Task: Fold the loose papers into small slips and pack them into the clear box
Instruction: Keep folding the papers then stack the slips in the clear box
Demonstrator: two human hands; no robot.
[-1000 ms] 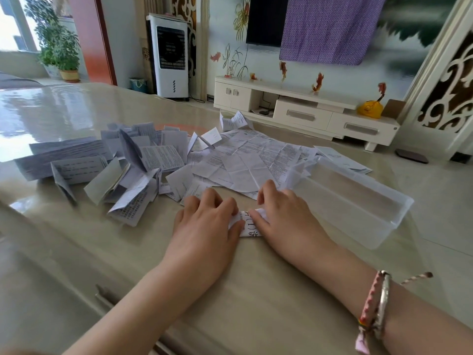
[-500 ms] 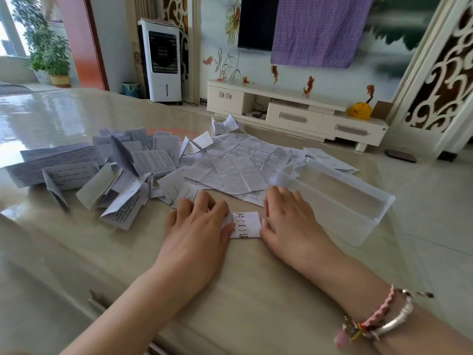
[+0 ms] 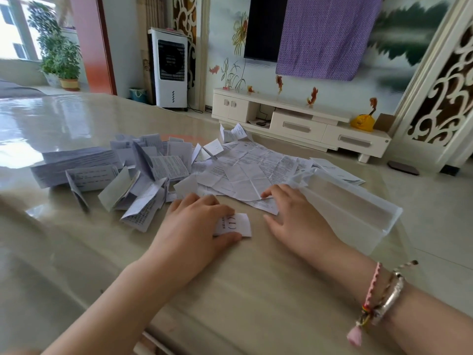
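On your desk (image 3: pixel 76 265), take the folded slip (image 3: pixel 234 224) near the front edge as your landmark; far to its left and further back lies a flat stack of papers (image 3: pixel 74 163), and between that stack and the slip a heap of half-folded papers (image 3: pixel 143 185) stands and leans in a jumble. Your left hand (image 3: pixel 197 226) rests right on the slip's left part, fingers curled over its top edge and thumb under its lower edge, so you are pinching it against the desk; the slip's right half shows white, with a printed mark on it. Behind the slip and slightly right, a large creased sheet (image 3: pixel 256 170) lies spread flat over other papers. Just right of the slip, apart from it, your right hand (image 3: pixel 294 216) lies released, fingers straight, its fingertips on the near edge of that creased sheet. Further right of the slip stands the clear box (image 3: pixel 358 213), just beside your right hand.
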